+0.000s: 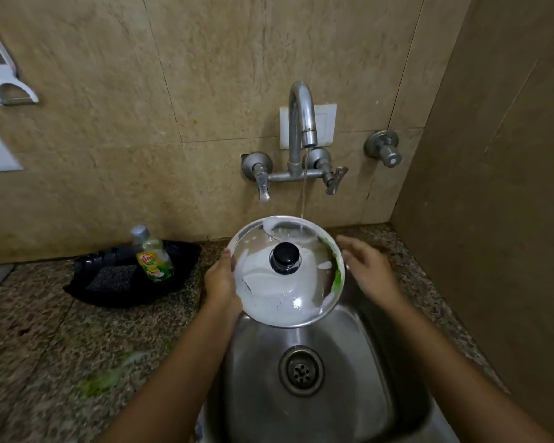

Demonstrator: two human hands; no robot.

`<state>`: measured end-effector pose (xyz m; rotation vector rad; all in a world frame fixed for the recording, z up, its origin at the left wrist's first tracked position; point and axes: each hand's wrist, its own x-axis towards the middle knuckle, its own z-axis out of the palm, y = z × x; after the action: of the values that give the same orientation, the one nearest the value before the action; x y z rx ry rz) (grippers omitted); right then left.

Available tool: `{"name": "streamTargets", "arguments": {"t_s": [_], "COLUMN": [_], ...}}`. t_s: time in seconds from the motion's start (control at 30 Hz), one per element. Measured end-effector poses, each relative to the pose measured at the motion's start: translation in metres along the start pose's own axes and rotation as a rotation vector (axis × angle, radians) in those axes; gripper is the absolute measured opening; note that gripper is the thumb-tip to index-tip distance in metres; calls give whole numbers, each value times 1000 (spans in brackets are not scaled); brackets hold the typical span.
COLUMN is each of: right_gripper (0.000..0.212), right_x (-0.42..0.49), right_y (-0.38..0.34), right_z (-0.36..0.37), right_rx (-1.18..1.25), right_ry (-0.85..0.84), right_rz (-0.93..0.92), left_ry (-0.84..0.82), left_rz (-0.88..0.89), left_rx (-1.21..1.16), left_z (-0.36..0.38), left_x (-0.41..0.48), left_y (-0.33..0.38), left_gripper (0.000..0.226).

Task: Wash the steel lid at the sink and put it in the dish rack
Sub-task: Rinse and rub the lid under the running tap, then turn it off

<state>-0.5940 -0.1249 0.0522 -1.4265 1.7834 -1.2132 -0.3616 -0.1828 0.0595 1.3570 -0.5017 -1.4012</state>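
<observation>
A round steel lid (279,298) with a black knob is held over the steel sink (359,362), tilted toward me. White foam and green soap smears cover its top. My left hand (221,282) grips its left rim. My right hand (365,270) hovers just right of the lid, fingers apart, apparently not touching it. A thin stream of water falls from the tap (301,123) onto the lid's far edge. No dish rack is in view.
A black tray (179,260) on the granite counter at left holds a green dish-soap bottle (154,257) and a dark scrub pad (112,278). Green soap residue (106,378) smears the counter (45,346). A wall (493,187) closes the right side.
</observation>
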Motion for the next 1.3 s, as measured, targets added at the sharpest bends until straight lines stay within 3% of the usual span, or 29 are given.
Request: {"name": "streamTargets", "arguments": {"t_s": [0.13, 0.23, 0.43, 0.57, 0.67, 0.77, 0.87, 0.97, 1.13, 1.3], "right_gripper": [48, 64, 58, 57, 52, 48, 51, 51, 52, 53], "right_x": [-44, -39, 23, -24, -67, -55, -37, -50, -53, 18], "right_y": [9, 4, -13, 3, 6, -2, -11, 1, -8, -39], "right_z": [29, 49, 51, 47, 58, 75, 74, 52, 64, 48], "right_rx": [-459, -665, -682, -698, -755, -818, -822, -795, -989, -1243], "right_ry": [13, -55, -188, -40, -183, -334, -301, -228, -273, -227], "right_rz": [-271, -300, -327, -297, -504, -706, -636, -535, -670, -411], "left_ry": [39, 6, -43, 20, -22, -118, -171, -85, -163, -224], "left_rz": [31, 51, 81, 33, -78, -233, -273, -201, -218, -103], "left_rx": [-30, -57, -56, -149, -189, -167, -150, -101, -64, -20], "left_z": [-6, -8, -2, -1, 4, 17, 26, 28, 43, 62], "left_x": [5, 3, -6, 8, 15, 6, -1, 8, 1, -13], "left_y": [2, -2, -15, -16, -24, -36, -39, -36, -42, -41], "left_gripper": [27, 24, 34, 40, 47, 53, 53, 47, 49, 30]}}
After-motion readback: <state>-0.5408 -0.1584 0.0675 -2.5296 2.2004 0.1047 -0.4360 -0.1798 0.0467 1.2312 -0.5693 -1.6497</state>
